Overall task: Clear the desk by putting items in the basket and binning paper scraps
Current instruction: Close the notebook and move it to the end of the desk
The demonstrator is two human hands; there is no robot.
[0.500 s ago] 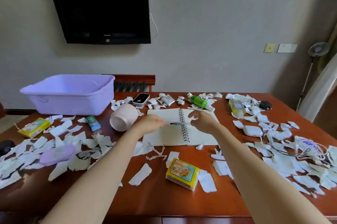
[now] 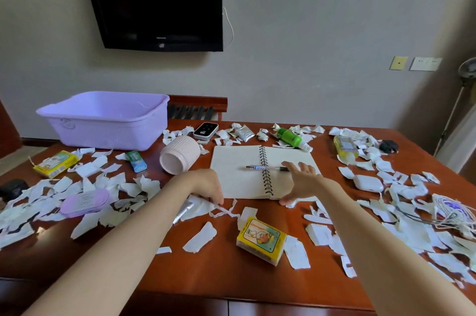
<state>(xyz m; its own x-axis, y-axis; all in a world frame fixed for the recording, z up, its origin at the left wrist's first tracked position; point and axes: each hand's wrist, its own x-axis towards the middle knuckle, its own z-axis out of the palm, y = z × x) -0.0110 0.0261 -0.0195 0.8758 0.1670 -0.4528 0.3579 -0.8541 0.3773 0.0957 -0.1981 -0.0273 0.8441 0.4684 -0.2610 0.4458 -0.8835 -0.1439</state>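
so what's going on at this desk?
A person is clearing a scrap-littered desk. The left hand appears to pinch a torn strip by the open notebook's near-left corner. The right hand is spread open over the notebook's right page, beside the pen lying across the spiral. Many items and scraps lie on the desk; the purple basket sits far left.

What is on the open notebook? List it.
A pen lies across the notebook over its binding; the spread right hand covers part of the right page. Anything beneath that hand is hidden.

Soft daylight, sharp centre — wide-angle bending at edges, dim corners
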